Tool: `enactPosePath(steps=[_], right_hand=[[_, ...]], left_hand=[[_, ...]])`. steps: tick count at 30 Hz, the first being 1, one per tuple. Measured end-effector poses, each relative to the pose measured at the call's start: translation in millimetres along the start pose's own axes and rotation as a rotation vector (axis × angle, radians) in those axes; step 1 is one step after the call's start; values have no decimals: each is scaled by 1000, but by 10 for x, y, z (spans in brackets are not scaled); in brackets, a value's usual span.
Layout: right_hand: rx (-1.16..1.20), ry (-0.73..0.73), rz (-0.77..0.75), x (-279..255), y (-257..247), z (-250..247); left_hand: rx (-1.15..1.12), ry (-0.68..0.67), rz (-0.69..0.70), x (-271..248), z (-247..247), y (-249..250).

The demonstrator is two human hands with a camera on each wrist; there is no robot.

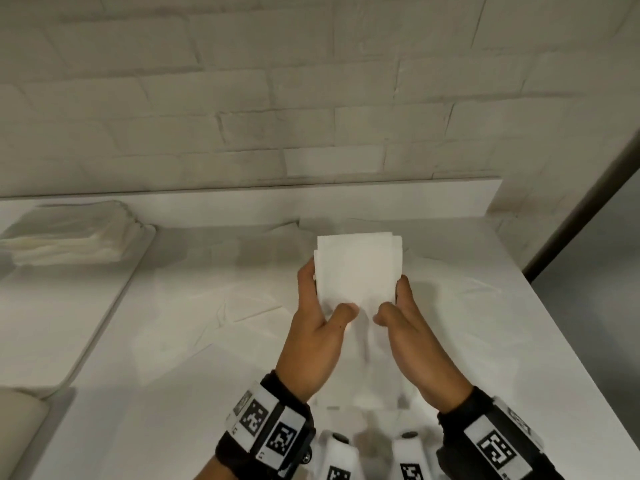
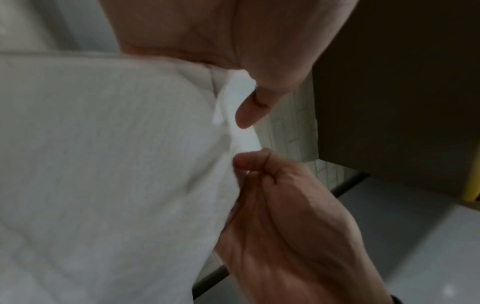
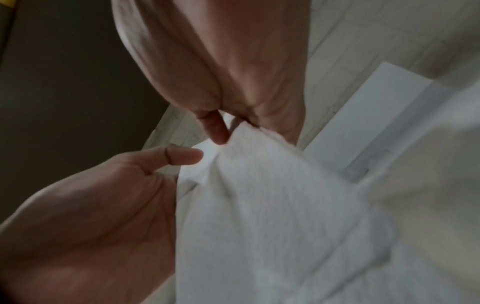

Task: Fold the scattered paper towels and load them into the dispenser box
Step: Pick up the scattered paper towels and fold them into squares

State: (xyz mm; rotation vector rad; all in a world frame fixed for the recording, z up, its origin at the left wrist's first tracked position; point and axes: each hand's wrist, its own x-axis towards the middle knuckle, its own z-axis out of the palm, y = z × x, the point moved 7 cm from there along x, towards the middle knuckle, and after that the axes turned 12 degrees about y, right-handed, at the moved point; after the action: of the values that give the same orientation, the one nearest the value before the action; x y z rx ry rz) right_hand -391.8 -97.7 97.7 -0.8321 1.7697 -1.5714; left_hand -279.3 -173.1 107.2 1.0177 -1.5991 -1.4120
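Observation:
A folded white paper towel (image 1: 360, 268) is held upright above the middle of the table between both hands. My left hand (image 1: 325, 294) grips its lower left edge, thumb in front and fingers behind. My right hand (image 1: 394, 299) grips the lower right edge the same way. In the left wrist view the towel (image 2: 103, 164) fills the left side, with my left thumb (image 2: 253, 107) pressed on its edge. In the right wrist view my right thumb (image 3: 217, 133) pinches the towel (image 3: 259, 205). I cannot make out a dispenser box for certain.
A stack of folded towels (image 1: 69, 237) lies on a white board (image 1: 52, 323) at the far left. Loose unfolded towels (image 1: 242, 306) are spread over the white table under my hands. A brick wall (image 1: 311, 98) and a low ledge (image 1: 311, 199) close off the back; the table's edge (image 1: 561, 327) runs along the right.

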Motion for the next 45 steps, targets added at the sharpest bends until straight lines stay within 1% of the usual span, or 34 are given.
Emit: enactPosePath(steps=[1, 2, 3, 4, 5, 6, 7, 8, 10, 11, 12, 13, 15, 18, 20, 23, 26, 27, 29, 31, 32, 35, 37, 40, 43, 45], right_hand=[[-4, 5, -5, -21, 9, 9], [-12, 9, -11, -44, 10, 19], [-28, 11, -16, -62, 20, 24], [-54, 6, -22, -81, 27, 26], [-84, -6, -30, -99, 39, 36], [-113, -20, -44, -117, 51, 59], [-144, -33, -60, -140, 60, 92], [-163, -43, -86, -166, 50, 127], [-155, -36, -175, -223, -84, 191], [-121, -20, -215, -244, -176, 204], [-70, -1, -235, -254, -225, 196], [-27, 12, -231, -258, -224, 178], [-32, 1, -176, -270, -95, 189], [-189, -113, -52, -336, 261, 333], [-225, -164, 26, -358, 382, 381], [-264, -178, 33, -320, 455, 409], [-292, -172, 7, -310, 371, 486], [-288, -164, -8, -308, 291, 527], [-272, -150, -40, -319, 79, 645], [-257, -178, -90, -371, -155, 863], [-255, -209, -122, -409, -263, 1013], [-252, -322, -215, -537, -551, 1613], [-261, -406, -266, -600, -723, 2124], [-304, -542, -348, -686, -958, 3033], [-377, -645, -420, -761, -1109, 3977], [-513, -733, -458, -825, -1063, 4540]], left_hand=[[-29, -12, -25, -2, -18, -40], [-80, -7, -88, 6, -66, -110], [-140, -1, -182, 14, -124, -194], [-181, -28, -273, 4, -151, -264], [-183, -85, -340, -21, -152, -337], [-138, -132, -360, -56, -154, -403], [-57, -141, -312, -85, -168, -428], [40, -103, -200, -103, -199, -373], [172, 22, 95, -154, -267, -102], [179, 62, 201, -194, -288, 22], [152, 87, 264, -232, -308, 115], [122, 100, 290, -268, -329, 159], [99, 107, 252, -326, -362, 70], [170, 90, 128, -377, -381, -271], [180, 114, 34, -363, -422, -461], [161, 128, -71, -311, -448, -560], [132, 134, -118, -285, -504, -509], [92, 154, -150, -273, -568, -481], [-83, 207, -246, -253, -755, -422], [-258, 235, -307, -261, -1020, -325], [-303, 246, -307, -268, -1185, -263], [-335, 322, -257, -307, -1861, -85], [-348, 419, -223, -328, -2477, 5], [-296, 602, -143, -421, -3609, 160], [-179, 757, -75, -598, -4746, 263], [-50, 810, -98, -711, -5342, 200]])
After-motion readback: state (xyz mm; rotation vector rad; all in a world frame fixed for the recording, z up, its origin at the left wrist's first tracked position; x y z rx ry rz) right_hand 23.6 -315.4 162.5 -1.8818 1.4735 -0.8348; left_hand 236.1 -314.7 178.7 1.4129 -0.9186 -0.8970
